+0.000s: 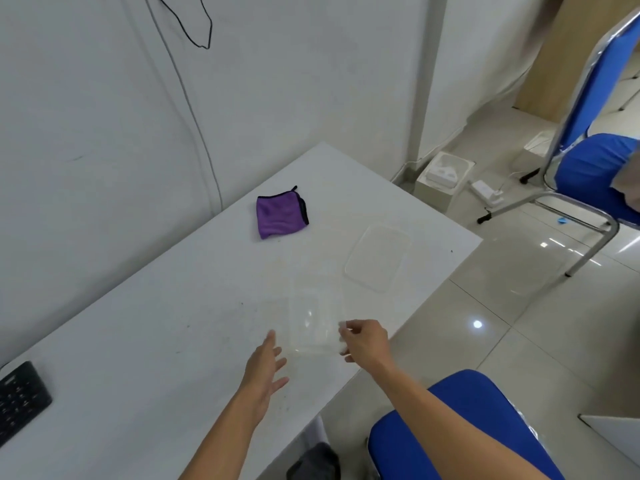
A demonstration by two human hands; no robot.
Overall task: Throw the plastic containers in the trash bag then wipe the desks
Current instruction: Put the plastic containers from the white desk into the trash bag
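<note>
Fingers [349,328] of my right hand [367,341] are pinching the near rim of the clear box [313,317], which is sitting on the table [156,323] close to its edge. My left hand [265,365] is reaching in just beside the box with its fingers wide, holding nothing. I am thinking the box is thin and bendy, so I should be holding it on both sides and lifting it flat, not squeezing hard. The box is looking empty; I am seeing the table right through it. A lid [377,258] is lying flat farther along the table, apart from the box. A purple cloth [280,214] is lying near the wall. I am not seeing the trash bag.
</note>
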